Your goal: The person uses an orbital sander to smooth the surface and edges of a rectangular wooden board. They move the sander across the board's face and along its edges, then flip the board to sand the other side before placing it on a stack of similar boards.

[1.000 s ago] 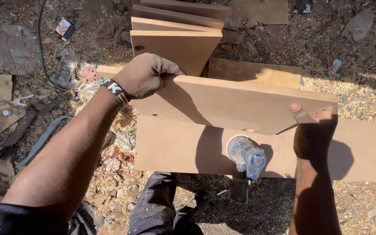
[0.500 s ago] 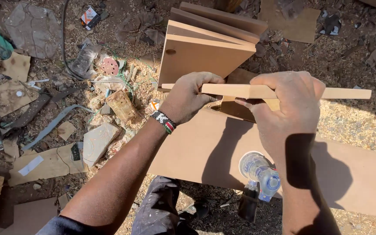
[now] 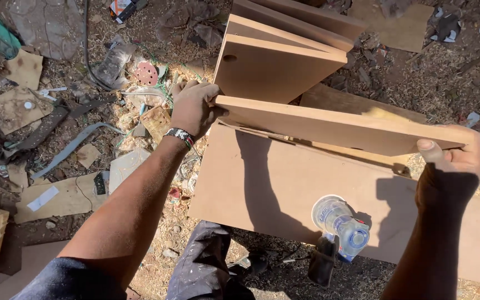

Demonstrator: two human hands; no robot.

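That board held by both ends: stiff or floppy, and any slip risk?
Probably stiff: the board spans from the left hand to the right hand with no visible sag. Likely manageable in weight, since only its ends are gripped. Its smooth faces could slip; the right thumb presses on top, which helps.

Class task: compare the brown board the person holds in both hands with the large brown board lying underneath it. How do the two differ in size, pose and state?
The held board is narrower; the large board is broader. The held board is lifted, gripped by the left hand and right hand at its ends; the large board lies flat below it. The large board carries a clear plastic bottle; the held board carries nothing. Both are plain, smooth brown panels.
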